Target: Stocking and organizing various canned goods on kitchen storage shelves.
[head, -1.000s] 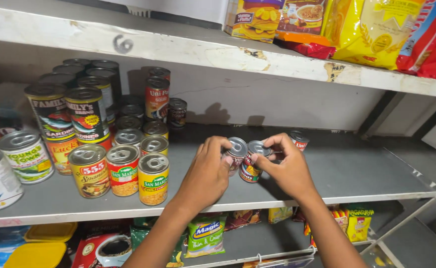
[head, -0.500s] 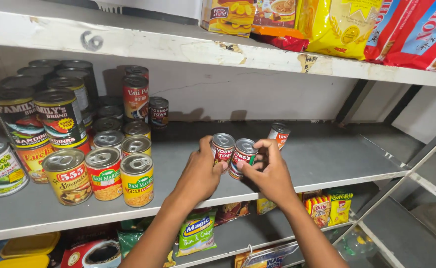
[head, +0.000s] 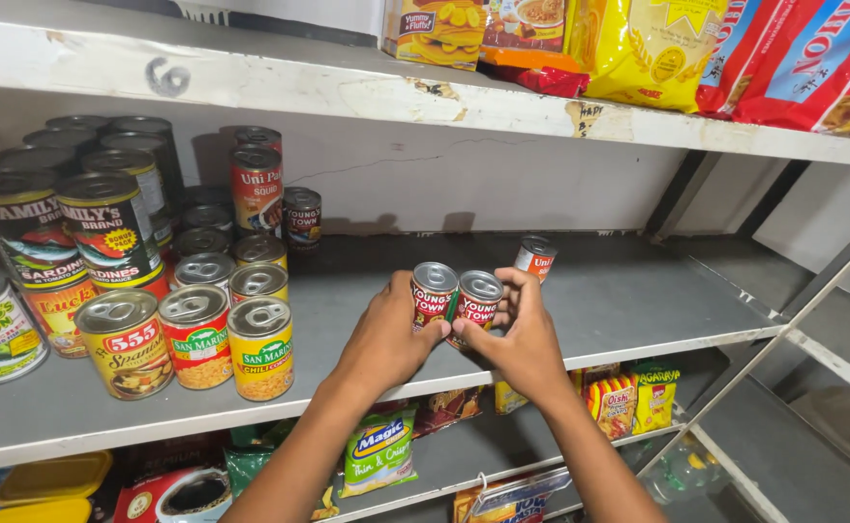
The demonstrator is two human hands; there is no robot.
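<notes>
Red-labelled small cans, two of them, side by side and touching. Left hand (head: 386, 339) grasps the left can (head: 434, 295), fingers wrapped round its side. Right hand (head: 522, 344) grasps the right can (head: 477, 302), fingers (head: 510, 291) curled over its far side. Both hands closed on their cans, none free.

Change vs the earlier frames: the pair sits in about the same spot on the grey shelf (head: 638, 300), middle front, but the cans now stand more upright and closer together, pull-tab tops facing the camera. Read: cans look lined up as a pair at shelf level; can't tell if the bases touch the shelf, hands hide them.

Outward from there:
- third small red can (head: 535, 258) just behind the right hand, standing apart on the shelf.
- front row of three larger cans to the left: red-and-yellow can (head: 127, 344), red corn can (head: 196, 334), yellow corn can (head: 262, 347), touching each other.
- taller sardine cans (head: 106, 228) stacked further left and back.
- snack packets (head: 638, 44) on the upper shelf, sachets (head: 379, 450) on the lower shelf.
</notes>
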